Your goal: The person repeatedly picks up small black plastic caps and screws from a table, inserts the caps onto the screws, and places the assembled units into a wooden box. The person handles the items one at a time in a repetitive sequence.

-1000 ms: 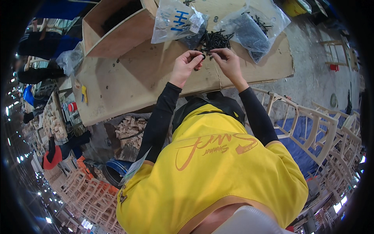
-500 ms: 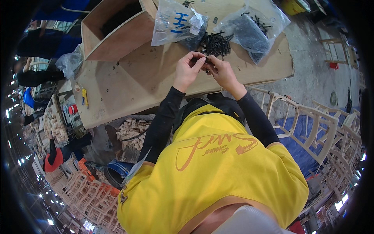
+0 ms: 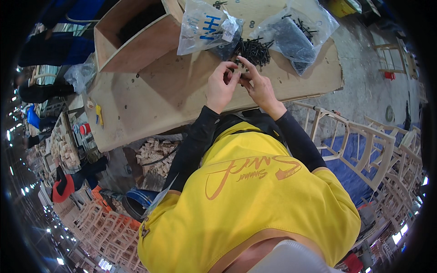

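Observation:
My left hand [image 3: 221, 88] and my right hand [image 3: 261, 91] meet over the near part of the worktable [image 3: 164, 98]. Thumb and fingers of the left are pinched together. The right thumb and fingers close in beside them, its index finger raised toward the pile. Something small and dark shows between the fingertips, too covered to make out. Just beyond lies a pile of black bolts [image 3: 256, 52]. A clear plastic bag [image 3: 200, 29] with blue marking rests left of the pile. To its right is another clear bag [image 3: 291, 43] with dark contents and loose bolts on it.
An open wooden box [image 3: 141, 43] stands at the table's far left. A yellow-handled tool [image 3: 99, 116] lies by the left edge, near a crumpled plastic bag [image 3: 82, 75]. Wooden chair frames [image 3: 350, 136] stand on the right. Below the table is a heap of wood offcuts [image 3: 157, 154].
My right index finger has lifted and stretched toward the bolt pile. The left hand has turned slightly, and its fingertips stay pinched close to the right hand.

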Action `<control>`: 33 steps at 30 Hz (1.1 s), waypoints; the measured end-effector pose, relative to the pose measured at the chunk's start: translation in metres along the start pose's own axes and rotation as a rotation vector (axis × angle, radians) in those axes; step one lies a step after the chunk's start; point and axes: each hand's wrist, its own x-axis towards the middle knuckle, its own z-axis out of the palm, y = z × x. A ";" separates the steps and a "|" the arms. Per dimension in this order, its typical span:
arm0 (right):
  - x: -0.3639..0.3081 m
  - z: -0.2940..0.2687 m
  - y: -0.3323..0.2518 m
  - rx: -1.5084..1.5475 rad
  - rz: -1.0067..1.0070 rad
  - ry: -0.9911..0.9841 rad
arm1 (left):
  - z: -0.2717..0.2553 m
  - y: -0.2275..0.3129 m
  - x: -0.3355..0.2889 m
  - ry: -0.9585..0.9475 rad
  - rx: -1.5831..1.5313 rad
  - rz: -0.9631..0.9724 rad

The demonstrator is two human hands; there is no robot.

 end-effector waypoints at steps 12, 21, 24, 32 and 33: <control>0.005 -0.004 0.058 -0.294 0.175 0.094 | -0.083 0.060 0.046 0.144 0.319 0.282; 0.023 -0.006 0.114 -0.353 0.246 0.183 | -0.178 0.085 0.136 0.510 0.104 0.428; 0.022 -0.007 0.097 -0.297 0.192 0.312 | -0.135 0.059 0.098 0.084 -0.077 0.185; 0.016 0.007 0.051 0.343 0.167 0.308 | -0.025 0.007 0.031 -0.209 -0.354 -0.184; 0.013 0.009 0.042 0.322 0.185 0.268 | -0.020 0.003 0.028 -0.213 -0.360 -0.203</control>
